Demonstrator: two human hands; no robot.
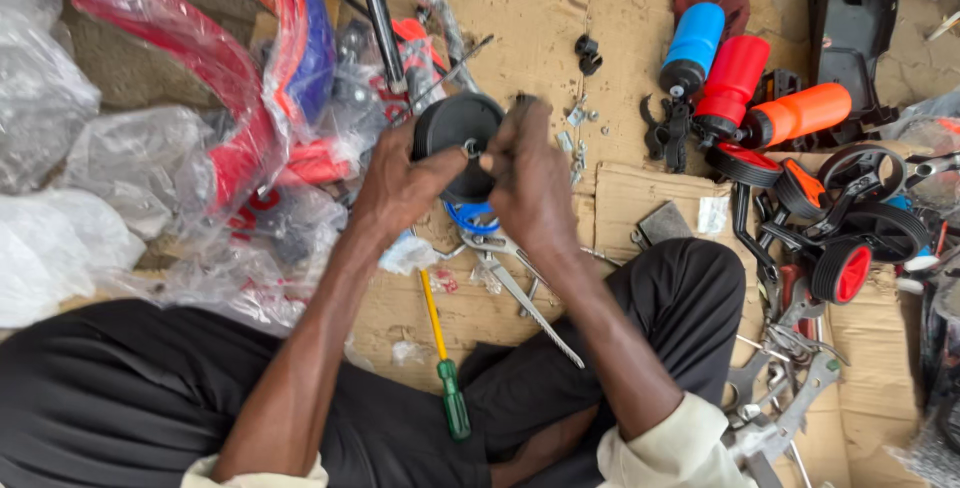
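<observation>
Fitting the hub: wheel (455,138) is held by left hand (400,183); right hand (525,173) pinches its centre; steady alignment judged needed.

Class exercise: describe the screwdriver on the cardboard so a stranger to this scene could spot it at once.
Start at the person's black-trousered legs at the bottom of the view. Between them, on the brown cardboard, lies a screwdriver. Its yellow shaft and green handle set it apart from the bare metal pliers beside it.
</observation>
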